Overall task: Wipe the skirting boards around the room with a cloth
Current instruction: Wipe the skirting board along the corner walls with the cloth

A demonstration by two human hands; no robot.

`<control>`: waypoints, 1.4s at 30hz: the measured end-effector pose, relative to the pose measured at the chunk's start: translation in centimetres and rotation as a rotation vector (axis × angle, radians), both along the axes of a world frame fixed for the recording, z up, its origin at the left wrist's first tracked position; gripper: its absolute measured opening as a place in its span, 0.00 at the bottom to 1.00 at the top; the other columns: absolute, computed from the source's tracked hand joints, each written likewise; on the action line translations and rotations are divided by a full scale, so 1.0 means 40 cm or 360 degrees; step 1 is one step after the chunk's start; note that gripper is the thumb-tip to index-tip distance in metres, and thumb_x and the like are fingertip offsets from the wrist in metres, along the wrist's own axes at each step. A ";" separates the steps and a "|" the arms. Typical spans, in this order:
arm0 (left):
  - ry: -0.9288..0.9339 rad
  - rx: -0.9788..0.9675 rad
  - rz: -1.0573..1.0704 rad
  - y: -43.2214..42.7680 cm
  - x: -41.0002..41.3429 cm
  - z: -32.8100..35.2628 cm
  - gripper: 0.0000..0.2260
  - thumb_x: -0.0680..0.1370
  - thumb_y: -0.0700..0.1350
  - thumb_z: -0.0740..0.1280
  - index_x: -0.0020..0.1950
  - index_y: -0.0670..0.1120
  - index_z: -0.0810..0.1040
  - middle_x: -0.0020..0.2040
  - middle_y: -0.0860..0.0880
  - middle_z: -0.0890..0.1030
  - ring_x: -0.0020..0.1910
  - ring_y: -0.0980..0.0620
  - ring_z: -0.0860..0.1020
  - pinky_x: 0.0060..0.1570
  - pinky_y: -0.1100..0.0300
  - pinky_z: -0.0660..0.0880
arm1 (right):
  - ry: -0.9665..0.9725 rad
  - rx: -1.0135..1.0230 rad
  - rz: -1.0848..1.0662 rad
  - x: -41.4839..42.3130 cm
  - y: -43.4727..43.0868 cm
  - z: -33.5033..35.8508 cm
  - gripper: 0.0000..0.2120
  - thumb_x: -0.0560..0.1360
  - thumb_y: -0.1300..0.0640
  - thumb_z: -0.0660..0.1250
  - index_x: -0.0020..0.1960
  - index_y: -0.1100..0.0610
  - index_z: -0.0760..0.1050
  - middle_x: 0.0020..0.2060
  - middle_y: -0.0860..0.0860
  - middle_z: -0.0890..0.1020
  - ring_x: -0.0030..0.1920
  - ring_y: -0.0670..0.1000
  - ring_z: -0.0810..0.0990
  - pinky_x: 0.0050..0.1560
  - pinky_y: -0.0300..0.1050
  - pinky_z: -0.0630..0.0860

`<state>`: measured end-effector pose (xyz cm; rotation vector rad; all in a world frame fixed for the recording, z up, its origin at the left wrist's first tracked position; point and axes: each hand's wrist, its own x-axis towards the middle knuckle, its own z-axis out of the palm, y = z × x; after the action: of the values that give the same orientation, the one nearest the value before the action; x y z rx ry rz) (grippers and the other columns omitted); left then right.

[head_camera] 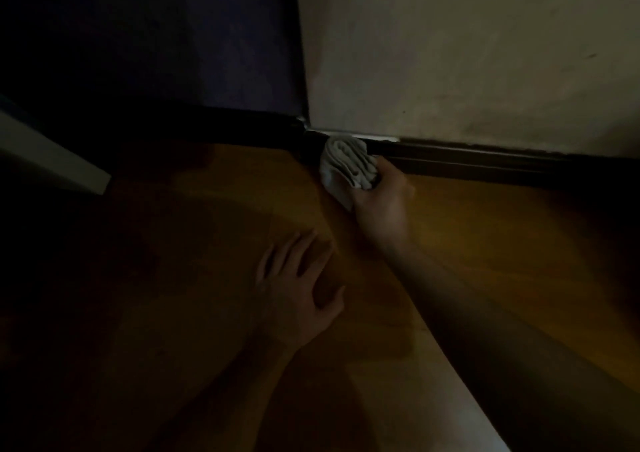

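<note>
Right hand (379, 202) presses one cloth (348, 165) on skirting board (467, 160); left hand (299, 288) flat

Dim room corner, low light.
Pale wall (467, 53) on the right, scuffed and marked. Dark bluish wall (225, 35) on the left, in deep shadow. Orange-brown wood floor (207, 209). Pale slanted panel (45, 153) at the far left, kind unclear.

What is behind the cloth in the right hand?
Behind the cloth, which the right hand grips, lies the dark skirting board near the room corner. The part directly behind the cloth is covered, so its state cannot be seen.
</note>
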<state>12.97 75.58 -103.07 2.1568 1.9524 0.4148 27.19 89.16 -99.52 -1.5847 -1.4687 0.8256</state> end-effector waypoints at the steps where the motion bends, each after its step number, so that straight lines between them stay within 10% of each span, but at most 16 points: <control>1: 0.0016 0.0003 0.0012 0.001 -0.001 -0.001 0.29 0.71 0.63 0.68 0.71 0.57 0.76 0.75 0.51 0.71 0.75 0.48 0.67 0.72 0.41 0.63 | -0.0056 0.0024 0.0020 -0.016 0.012 -0.005 0.11 0.74 0.49 0.71 0.52 0.53 0.80 0.46 0.47 0.84 0.47 0.45 0.82 0.48 0.47 0.80; 42: 0.0187 0.0131 -0.0020 -0.007 0.004 -0.009 0.29 0.72 0.64 0.66 0.72 0.60 0.73 0.76 0.51 0.69 0.74 0.46 0.67 0.71 0.38 0.62 | -0.0579 0.0253 -0.0378 0.107 -0.018 -0.032 0.10 0.72 0.53 0.71 0.47 0.59 0.78 0.43 0.56 0.80 0.43 0.55 0.78 0.37 0.36 0.57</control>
<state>13.13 75.31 -103.44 2.2916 2.0153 0.3814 31.45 88.43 -100.81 -1.8073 -1.5111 0.2858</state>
